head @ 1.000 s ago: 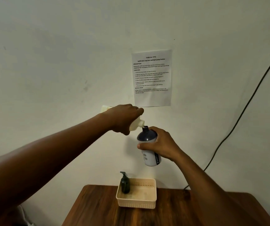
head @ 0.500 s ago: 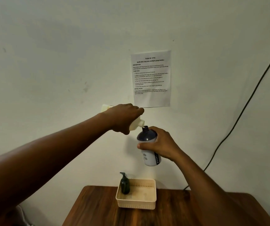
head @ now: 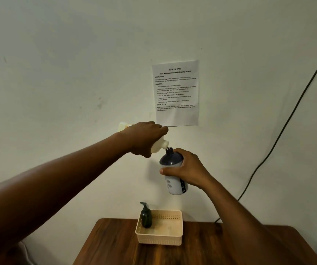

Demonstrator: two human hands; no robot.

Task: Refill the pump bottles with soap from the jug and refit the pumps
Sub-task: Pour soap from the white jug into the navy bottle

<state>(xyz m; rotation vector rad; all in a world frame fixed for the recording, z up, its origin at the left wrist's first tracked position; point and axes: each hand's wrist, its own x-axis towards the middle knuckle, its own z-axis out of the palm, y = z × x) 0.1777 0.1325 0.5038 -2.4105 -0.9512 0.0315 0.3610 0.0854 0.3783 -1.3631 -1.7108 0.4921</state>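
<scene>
My left hand (head: pixel 146 136) grips a cream soap jug (head: pixel 160 146), tipped so its mouth points down to the right. The jug's spout sits just above the dark neck of a white bottle with a navy top (head: pixel 173 169). My right hand (head: pixel 188 171) holds that bottle upright around its middle, high above the table. The hand covers most of the jug; only its mouth and rear corner show. A dark green pump bottle (head: pixel 146 217) with its pump fitted stands in the left end of a beige basket (head: pixel 173 240).
The basket sits at the far edge of a brown wooden table (head: pixel 115 245) against a pale wall. A printed instruction sheet (head: pixel 176 92) hangs on the wall above my hands. A dark cable (head: pixel 280 134) runs down the wall on the right.
Both hands stay almost where they were. The jug's mouth remains at the bottle's neck with only a slight shift.
</scene>
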